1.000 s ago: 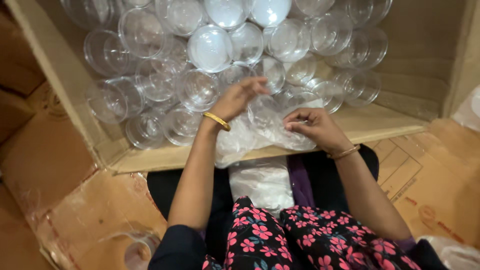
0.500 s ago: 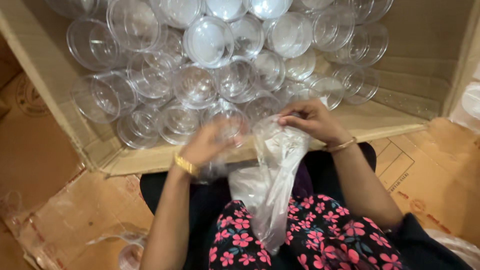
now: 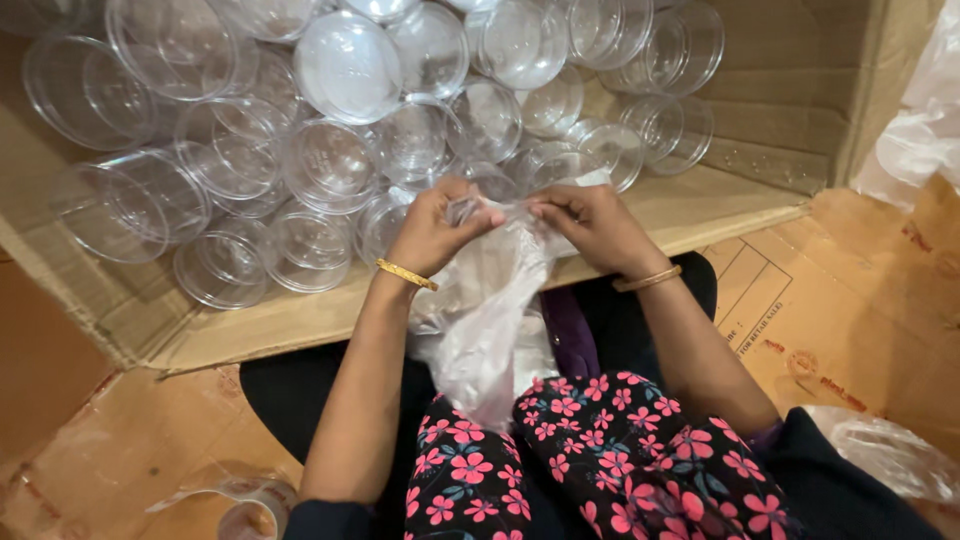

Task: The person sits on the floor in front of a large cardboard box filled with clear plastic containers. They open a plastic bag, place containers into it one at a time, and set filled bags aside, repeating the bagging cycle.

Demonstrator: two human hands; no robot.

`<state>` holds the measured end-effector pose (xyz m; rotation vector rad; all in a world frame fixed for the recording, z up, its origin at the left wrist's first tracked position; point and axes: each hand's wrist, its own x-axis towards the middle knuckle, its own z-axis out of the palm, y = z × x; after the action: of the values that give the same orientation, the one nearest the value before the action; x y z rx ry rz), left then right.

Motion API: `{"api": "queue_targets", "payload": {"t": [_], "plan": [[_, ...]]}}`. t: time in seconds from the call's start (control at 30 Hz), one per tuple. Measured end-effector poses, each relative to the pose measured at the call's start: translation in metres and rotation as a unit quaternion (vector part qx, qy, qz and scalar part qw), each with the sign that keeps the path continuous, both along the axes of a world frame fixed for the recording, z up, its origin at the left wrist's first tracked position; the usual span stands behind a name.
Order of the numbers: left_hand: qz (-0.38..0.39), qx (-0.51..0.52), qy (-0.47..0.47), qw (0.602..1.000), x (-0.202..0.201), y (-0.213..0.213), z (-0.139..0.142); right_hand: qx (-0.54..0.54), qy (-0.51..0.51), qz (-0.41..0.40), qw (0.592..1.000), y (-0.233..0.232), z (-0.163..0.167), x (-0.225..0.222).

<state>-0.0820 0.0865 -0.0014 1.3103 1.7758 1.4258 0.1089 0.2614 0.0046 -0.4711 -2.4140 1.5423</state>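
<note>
My left hand (image 3: 432, 230) and my right hand (image 3: 590, 225) both pinch the top edge of a clear plastic bag (image 3: 490, 310) that hangs down over my lap. The two hands sit close together at the front edge of a large cardboard box (image 3: 700, 210). Inside the box lie several clear round plastic containers (image 3: 330, 160), piled on their sides just beyond my fingers. A gold bangle circles each wrist.
Flattened cardboard (image 3: 860, 300) covers the floor to the right and left. A roll of clear tape (image 3: 250, 505) lies at the bottom left. More crumpled plastic bags (image 3: 920, 130) sit at the right edge and lower right (image 3: 885, 450).
My left hand has come up from the box's front edge to meet the right hand at the bag's top. The bag, earlier hanging from the right hand, is now held by both.
</note>
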Motion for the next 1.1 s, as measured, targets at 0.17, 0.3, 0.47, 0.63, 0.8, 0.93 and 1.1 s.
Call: {"api": "queue_targets", "payload": {"t": [0.17,0.3,0.47,0.63,0.8,0.93,1.1], "plan": [[-0.007,-0.032,-0.172,0.985,0.025,0.003,0.000,-0.130,0.071,-0.052,0.988,0.003,-0.016,0.008],[-0.068,-0.079,-0.300,0.948,0.034,0.001,0.007,-0.392,0.120,-0.073,0.909,0.017,-0.024,0.026],[-0.056,0.022,-0.443,0.894,0.025,0.005,0.004,-0.558,0.233,-0.036,0.795,0.024,-0.022,0.047],[-0.048,-0.001,-0.182,0.982,0.012,0.016,-0.007,-0.549,0.331,0.019,0.767,0.050,-0.009,0.056],[0.045,-0.093,0.082,0.991,-0.009,0.052,-0.013,-0.403,0.145,-0.054,0.902,0.111,-0.015,0.046],[0.201,-0.147,0.334,0.909,0.005,0.093,-0.058,0.012,-0.083,-0.071,0.994,0.131,-0.044,-0.013],[0.245,-0.048,0.085,0.965,0.038,0.095,-0.118,0.041,-0.203,-0.063,0.976,0.109,-0.038,-0.024]]}}
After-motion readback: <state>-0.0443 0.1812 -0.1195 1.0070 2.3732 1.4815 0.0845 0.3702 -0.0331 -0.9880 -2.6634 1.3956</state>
